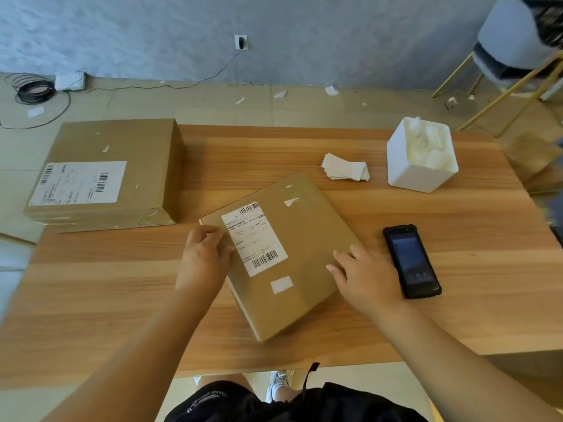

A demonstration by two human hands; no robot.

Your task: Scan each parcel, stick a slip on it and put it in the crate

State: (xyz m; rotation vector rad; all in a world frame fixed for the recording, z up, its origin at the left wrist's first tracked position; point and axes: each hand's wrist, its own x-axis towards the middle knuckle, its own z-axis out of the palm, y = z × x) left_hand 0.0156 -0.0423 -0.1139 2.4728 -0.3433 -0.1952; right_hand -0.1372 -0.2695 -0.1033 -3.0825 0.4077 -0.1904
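Where it lies flat and askew at mid-bench, the parcel is plain brown card: one white barcoded label, one small blank slip below it. Left hand fingers curl on its left edge, gripping; right hand fingers lie straight on its right edge. One scanner beside. One second parcel far left. Wood-grain bench; tiled floor, grey wall.

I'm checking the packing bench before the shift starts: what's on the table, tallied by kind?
Cardboard parcels: 2, the middle parcel and the left parcel, which may top a stack
Handheld scanner: 1
Pile of slips: 1
White tub: 1
Total: 5
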